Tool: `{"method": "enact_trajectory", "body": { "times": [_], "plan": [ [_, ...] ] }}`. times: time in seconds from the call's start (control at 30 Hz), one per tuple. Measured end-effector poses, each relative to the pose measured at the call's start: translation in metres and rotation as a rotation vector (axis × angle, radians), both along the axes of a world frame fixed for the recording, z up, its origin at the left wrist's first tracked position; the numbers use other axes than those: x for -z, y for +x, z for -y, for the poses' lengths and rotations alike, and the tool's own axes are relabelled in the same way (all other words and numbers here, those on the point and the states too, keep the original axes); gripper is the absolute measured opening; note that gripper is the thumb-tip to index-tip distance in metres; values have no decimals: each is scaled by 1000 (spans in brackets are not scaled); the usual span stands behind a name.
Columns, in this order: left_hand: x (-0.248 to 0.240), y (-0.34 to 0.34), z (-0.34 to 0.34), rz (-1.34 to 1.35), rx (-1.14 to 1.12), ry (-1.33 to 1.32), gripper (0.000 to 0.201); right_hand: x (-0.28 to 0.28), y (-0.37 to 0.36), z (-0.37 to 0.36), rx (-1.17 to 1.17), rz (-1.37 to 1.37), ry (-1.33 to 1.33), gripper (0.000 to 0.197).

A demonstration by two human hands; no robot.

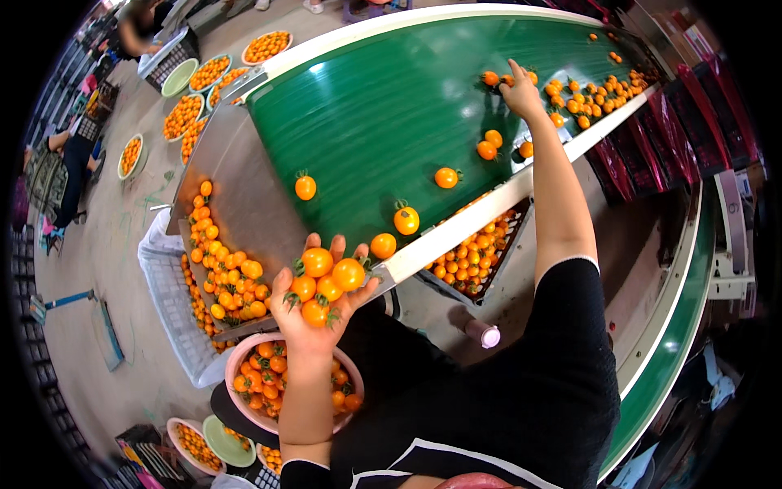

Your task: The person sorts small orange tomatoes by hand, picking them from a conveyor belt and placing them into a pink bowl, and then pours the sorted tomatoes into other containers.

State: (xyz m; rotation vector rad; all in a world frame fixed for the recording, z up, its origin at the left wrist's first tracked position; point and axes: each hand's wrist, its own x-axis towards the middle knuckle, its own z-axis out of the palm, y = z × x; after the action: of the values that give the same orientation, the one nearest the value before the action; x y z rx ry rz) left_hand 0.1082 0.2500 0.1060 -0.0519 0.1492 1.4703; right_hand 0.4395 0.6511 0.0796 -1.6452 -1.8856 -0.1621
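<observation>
My left hand (314,314), palm up and fingers curled, cradles several orange cherry tomatoes (328,287) with green calyxes. It is over a pink bowl (234,389) of more tomatoes, by the near end of a green conveyor belt (366,122). Far across the belt, my right hand (521,94) reaches among loose cherry tomatoes (489,78) with its index finger stretched out. Its fingertips are beside or touching these; no firm grip shows. Single tomatoes, one with a dark spot (406,220), lie on the belt between my hands.
The belt's white rail (505,196) runs along the near side. A metal chute (236,163) slopes left, tomatoes gathered at its edge above a clear crate (175,310). A dark crate (476,253) of tomatoes stands below the rail. Filled basins (183,118) and other people are at far left.
</observation>
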Motion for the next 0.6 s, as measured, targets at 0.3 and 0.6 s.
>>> {"method": "enact_trajectory", "body": {
  "times": [0.3,0.6],
  "plan": [
    [-3,-33,68,16,-116,-2,54,-45,-45,71,-361,-891,-596,22],
    [11,-33,134,-170,-158,-90,54,-54,-156,262,-1003,-1724,-1594,46]
  ]
}}
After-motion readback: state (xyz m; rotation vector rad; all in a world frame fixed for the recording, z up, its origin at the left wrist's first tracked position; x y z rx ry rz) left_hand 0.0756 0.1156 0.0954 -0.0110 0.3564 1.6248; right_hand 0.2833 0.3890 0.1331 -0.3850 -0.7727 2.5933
